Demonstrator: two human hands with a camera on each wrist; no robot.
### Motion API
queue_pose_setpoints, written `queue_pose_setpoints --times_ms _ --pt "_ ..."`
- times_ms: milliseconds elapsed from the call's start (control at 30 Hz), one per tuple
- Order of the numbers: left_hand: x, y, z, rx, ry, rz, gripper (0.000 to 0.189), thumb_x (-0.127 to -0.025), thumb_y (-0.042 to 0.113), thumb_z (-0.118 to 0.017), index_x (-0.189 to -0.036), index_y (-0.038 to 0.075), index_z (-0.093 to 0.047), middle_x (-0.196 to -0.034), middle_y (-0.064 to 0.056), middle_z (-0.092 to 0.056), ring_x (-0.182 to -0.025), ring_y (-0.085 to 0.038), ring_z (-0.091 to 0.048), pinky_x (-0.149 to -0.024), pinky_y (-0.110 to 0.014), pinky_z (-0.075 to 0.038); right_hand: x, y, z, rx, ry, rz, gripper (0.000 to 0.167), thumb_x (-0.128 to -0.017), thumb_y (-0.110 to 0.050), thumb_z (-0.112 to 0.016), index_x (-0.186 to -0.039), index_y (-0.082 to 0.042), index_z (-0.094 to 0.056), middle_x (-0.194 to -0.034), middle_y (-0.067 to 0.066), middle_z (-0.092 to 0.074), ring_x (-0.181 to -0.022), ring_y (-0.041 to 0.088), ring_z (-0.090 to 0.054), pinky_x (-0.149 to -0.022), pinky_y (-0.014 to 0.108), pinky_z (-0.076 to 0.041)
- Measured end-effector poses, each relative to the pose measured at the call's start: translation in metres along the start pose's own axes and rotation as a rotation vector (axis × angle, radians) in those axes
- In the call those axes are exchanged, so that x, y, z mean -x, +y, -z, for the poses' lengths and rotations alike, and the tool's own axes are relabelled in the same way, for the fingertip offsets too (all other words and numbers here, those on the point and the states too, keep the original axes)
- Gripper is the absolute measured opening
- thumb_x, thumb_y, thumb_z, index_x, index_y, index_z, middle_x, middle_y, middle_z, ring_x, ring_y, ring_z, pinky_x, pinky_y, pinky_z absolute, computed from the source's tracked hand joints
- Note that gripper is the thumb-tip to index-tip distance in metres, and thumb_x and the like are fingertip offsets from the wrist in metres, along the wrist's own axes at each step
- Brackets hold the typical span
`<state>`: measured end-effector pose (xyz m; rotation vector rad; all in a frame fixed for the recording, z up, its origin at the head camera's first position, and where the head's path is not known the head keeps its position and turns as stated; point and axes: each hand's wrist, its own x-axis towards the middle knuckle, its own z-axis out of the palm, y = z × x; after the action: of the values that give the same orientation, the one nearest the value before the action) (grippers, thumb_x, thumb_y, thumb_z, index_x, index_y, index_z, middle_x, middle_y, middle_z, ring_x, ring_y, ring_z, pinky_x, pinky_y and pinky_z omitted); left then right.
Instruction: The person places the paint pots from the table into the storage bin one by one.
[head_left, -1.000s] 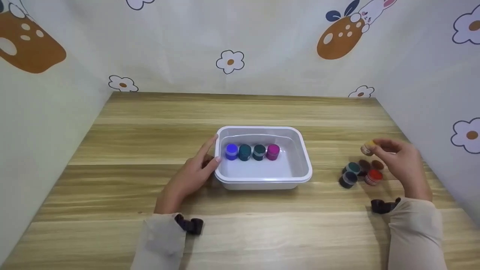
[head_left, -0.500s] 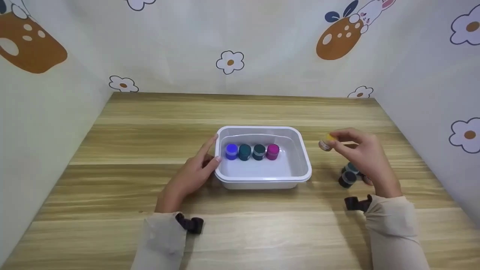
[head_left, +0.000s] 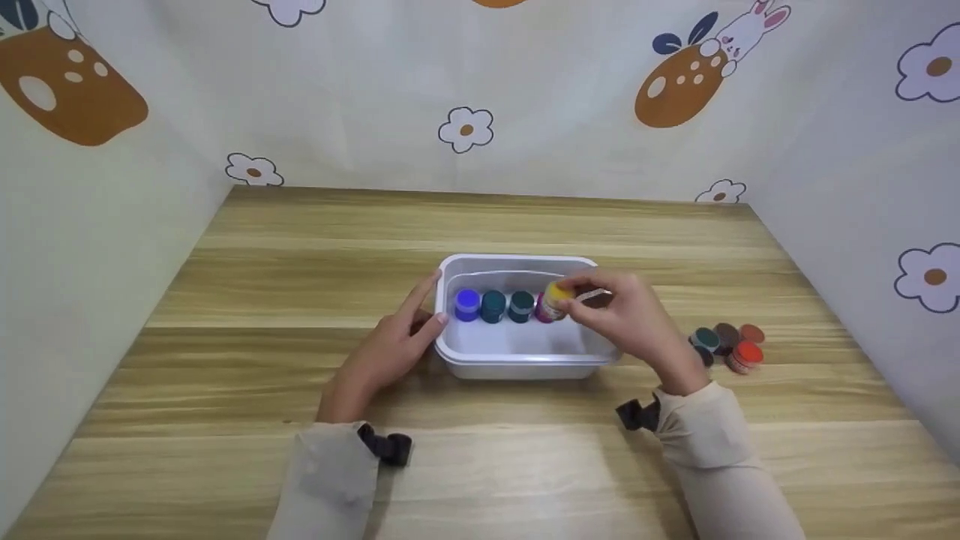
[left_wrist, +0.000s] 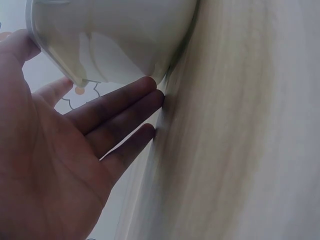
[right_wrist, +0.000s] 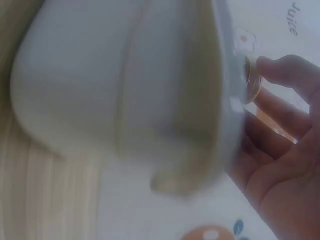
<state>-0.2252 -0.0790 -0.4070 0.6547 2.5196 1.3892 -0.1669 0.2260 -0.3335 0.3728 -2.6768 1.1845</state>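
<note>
A white plastic tub [head_left: 525,361] sits mid-table. My left hand [head_left: 385,351] touches its left rim with straight forefinger and thumb; in the left wrist view, the other fingers [left_wrist: 122,102] stretch out below the rim. Over the tub, my right hand [head_left: 628,311] pinches a small paint pot with a yellow lid [head_left: 556,297] between thumb and fingertips. Standing in a row inside are a violet-blue pot [head_left: 466,306], a teal pot [head_left: 493,307], a dark green pot [head_left: 521,307] and a magenta pot [head_left: 541,309], which the yellow one partly hides.
Right of the tub, several more pots stand clustered on the wooden table [head_left: 337,255], among them a red pot [head_left: 745,356], a green pot [head_left: 705,340] and a brown pot [head_left: 726,337]. My right forearm passes close beside them. A patterned cloth [head_left: 360,97] encloses the table's back and sides.
My right hand has carried the yellow-lidded pot leftward from the cluster to above the tub, beside the magenta pot. My left hand has stayed at the rim.
</note>
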Motion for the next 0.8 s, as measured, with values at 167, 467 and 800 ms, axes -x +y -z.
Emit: queue_pose_setpoints --times_ms 167,467,800 --pt "0.0 -0.001 -0.001 0.004 -0.003 0.0 0.064 -0.103 0.042 -0.05 -0.157 0.043 -0.017 -0.124 -0.012 -0.065 -0.11 -0.025 -0.062 -0.098 -0.051 -0.047 -0.015 -0.011 -0.033 0.023 -0.056 0.075 0.017 -0.087 -0.011 -0.074 -0.102 -0.004 -0.075 -0.096 0.005 -0.072 -0.085 0.016 -0.066 -0.077 0.032 -0.058" --pt "-0.001 -0.003 -0.001 0.026 -0.001 -0.021 0.064 -0.102 0.044 -0.05 -0.158 0.041 -0.018 -0.125 -0.013 -0.065 -0.114 -0.025 -0.061 -0.1 -0.051 -0.045 -0.034 -0.022 -0.078 0.173 -0.144 0.105 0.016 -0.084 -0.015 -0.077 -0.094 -0.003 -0.074 -0.087 0.004 -0.072 -0.081 0.014 -0.064 -0.078 0.033 -0.055" --pt "-0.002 -0.003 -0.001 0.027 -0.001 -0.024 0.065 -0.102 0.044 -0.05 -0.158 0.041 -0.018 -0.124 -0.013 -0.065 -0.11 -0.024 -0.061 -0.098 -0.05 -0.045 -0.047 -0.032 -0.095 0.239 -0.227 0.04 0.011 -0.084 -0.014 -0.075 -0.092 -0.006 -0.073 -0.08 0.0 -0.068 -0.07 0.012 -0.058 -0.068 0.028 -0.052"
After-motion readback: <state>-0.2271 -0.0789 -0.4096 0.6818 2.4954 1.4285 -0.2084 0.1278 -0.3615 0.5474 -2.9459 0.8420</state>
